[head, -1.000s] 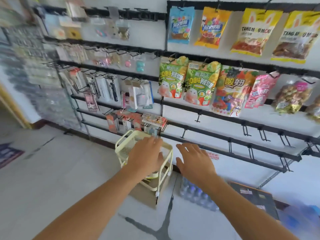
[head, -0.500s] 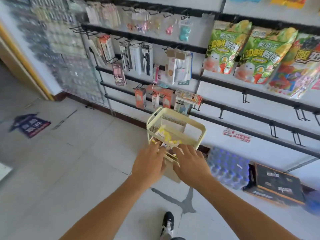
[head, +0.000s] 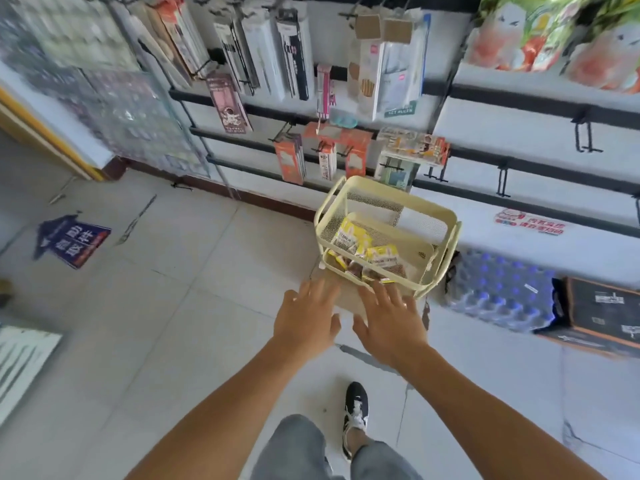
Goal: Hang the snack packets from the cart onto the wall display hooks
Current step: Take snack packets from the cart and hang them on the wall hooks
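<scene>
A pale yellow mesh cart (head: 446, 216) stands on the floor against the wall display. In its top basket lie several yellow snack packets (head: 367, 249) with brown contents. My left hand (head: 306, 317) and my right hand (head: 389, 318) hover side by side just in front of the cart's near rim, fingers spread, holding nothing. The right fingertips are close to the nearest packet. Black wall hooks (head: 583, 136) stick out empty from the rails to the right of the cart. Green snack bags (head: 554, 36) hang at the top right.
Stationery packs (head: 270, 53) hang on the rails to the left and above the cart. A shrink-wrapped pack of bottles (head: 498, 292) and a dark box (head: 602, 313) sit on the floor to the right. My shoe (head: 355, 407) is on the tiles below my hands.
The view has tilted further down toward the cart. Both hands have drawn back from the basket rim and spread open; the packets in the basket are in plain sight.
</scene>
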Available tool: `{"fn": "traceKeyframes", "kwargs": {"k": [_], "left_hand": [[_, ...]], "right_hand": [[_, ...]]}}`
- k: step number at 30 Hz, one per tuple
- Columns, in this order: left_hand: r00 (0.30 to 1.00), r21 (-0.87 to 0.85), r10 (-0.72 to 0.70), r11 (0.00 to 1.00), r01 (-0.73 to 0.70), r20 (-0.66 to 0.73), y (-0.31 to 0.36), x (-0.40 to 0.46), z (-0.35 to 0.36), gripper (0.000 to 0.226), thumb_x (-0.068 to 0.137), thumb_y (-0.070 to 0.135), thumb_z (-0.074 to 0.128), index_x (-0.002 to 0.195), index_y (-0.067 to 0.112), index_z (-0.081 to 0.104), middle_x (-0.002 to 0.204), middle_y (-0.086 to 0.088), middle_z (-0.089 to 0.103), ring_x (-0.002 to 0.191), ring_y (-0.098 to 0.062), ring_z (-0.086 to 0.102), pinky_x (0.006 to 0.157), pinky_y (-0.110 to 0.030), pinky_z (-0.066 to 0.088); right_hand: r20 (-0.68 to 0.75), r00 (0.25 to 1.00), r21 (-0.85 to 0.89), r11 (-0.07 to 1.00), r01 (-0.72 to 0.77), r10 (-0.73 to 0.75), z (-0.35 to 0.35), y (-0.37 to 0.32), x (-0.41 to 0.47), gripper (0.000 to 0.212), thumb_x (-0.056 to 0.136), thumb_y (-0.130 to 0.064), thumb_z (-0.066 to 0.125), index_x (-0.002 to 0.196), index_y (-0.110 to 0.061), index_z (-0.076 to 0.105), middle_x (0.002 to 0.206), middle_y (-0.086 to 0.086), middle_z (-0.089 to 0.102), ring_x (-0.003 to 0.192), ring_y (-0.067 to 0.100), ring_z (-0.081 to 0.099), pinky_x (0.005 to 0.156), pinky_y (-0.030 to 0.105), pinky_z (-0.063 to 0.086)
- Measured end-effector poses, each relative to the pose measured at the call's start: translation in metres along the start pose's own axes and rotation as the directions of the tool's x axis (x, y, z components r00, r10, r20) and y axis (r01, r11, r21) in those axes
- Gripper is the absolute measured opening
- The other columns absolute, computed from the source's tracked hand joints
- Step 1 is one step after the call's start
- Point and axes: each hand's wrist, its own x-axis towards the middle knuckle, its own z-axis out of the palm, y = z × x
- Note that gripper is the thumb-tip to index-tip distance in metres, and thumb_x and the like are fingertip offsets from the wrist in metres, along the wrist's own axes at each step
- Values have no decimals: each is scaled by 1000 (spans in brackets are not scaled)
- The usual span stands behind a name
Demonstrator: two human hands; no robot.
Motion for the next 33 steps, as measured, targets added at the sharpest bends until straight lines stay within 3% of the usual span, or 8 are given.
{"fn": "traceKeyframes", "kwargs": {"k": [4,7,12,17,25,33], "left_hand": [[996,11,77,997,-77,41,-24,23,4,50,101,41,38,144,18,32,148,-5,36,137,-27,35,102,-42,38],[988,8,145,989,-146,53,-45,47,8,48,101,41,38,143,17,35,145,-5,39,134,-27,37,100,-42,37],[952,-16,293,956,-293,91,-83,81,13,48,101,41,39,142,17,38,141,-4,42,129,-27,42,99,-41,39],[909,-25,391,920,-391,145,-119,112,26,50,101,39,38,147,18,32,146,-4,39,130,-26,41,97,-41,40],[880,-19,403,911,-411,250,-129,113,56,47,101,38,40,142,16,38,143,-5,44,130,-27,41,95,-41,42],[881,-30,398,914,-404,255,-102,97,85,46,101,37,42,143,18,40,144,-4,45,131,-26,42,98,-41,42]], "right_hand": [[42,996,27,997,-78,77,8,-12,17,56,87,-48,33,129,-17,53,130,9,58,115,32,57,83,49,52],[75,985,19,987,-157,156,9,-20,32,52,86,-45,44,128,-16,54,127,10,59,112,33,59,80,51,54],[84,940,83,938,-337,330,11,-44,46,49,91,-40,55,134,-17,50,136,8,53,121,32,55,94,48,48],[133,864,93,861,-499,486,20,-73,57,46,90,-38,60,130,-16,55,133,8,57,118,31,58,88,47,52],[231,813,176,799,-575,534,49,-98,58,48,97,-38,49,140,-18,45,142,4,47,127,29,48,97,46,42],[284,797,207,778,-594,533,87,-86,31,51,101,-39,42,147,-19,34,151,4,38,136,28,38,105,43,35]]}}
